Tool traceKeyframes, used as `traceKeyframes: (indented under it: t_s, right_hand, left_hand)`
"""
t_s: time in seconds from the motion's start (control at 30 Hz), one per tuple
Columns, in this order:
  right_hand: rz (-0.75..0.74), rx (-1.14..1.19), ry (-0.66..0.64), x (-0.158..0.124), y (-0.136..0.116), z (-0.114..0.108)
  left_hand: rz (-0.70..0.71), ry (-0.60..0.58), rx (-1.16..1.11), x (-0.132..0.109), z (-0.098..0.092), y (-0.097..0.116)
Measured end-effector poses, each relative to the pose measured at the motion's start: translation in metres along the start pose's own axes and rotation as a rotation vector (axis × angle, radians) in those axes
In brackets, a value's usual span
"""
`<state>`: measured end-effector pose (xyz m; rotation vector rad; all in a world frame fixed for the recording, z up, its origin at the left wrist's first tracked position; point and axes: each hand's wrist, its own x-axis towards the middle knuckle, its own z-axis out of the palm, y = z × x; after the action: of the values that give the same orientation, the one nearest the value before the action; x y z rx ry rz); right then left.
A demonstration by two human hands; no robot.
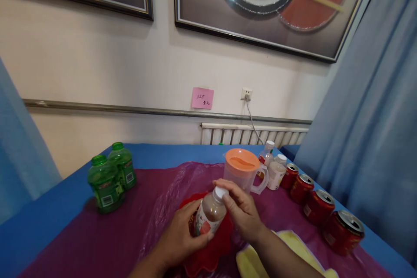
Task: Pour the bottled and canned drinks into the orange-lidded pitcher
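My left hand (pixel 186 231) is wrapped round the body of a clear plastic bottle (pixel 211 212) with a white cap and a printed label. The fingers of my right hand (pixel 241 208) close on that white cap (pixel 220 192) from the right side. The bottle is tilted a little and held above a red scalloped tray (pixel 219 247), which my hands partly cover. Just behind my right hand stands a clear plastic pitcher (pixel 235 177) with an orange lid (pixel 242 160). Below my right forearm lies a yellow cloth (pixel 252 261).
Two green bottles (pixel 106 186) stand at the left without caps. On the right, two white-capped bottles (pixel 276 173) and several red cans (pixel 318 206) form a row along the edge. Purple plastic sheeting (pixel 130 221) covers much of the blue table (pixel 146 154). A radiator (pixel 234 134) is behind.
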<state>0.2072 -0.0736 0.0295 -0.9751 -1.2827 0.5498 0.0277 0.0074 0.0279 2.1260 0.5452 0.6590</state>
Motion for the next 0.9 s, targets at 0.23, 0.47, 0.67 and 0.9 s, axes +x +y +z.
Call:
traceKeyframes:
  t_s: [0.23,0.47,0.67,0.9]
  right_hand:
    - [0.052,0.102,0.109,-0.002,0.009,0.004]
    - [0.062,0.044,0.168,-0.007,0.004,0.008]
    - [0.026,0.133,0.067,-0.007,-0.001,0.007]
    - [0.002,0.09,0.257,-0.005,0.002,0.018]
  left_hand:
    - [-0.008,0.012,0.01,0.0,0.0,-0.007]
    - [0.019,0.018,0.063,0.0,0.0,-0.006]
    - [0.008,0.04,0.074,0.0,-0.003,-0.004]
    - [0.035,0.023,0.067,0.001,0.001,-0.007]
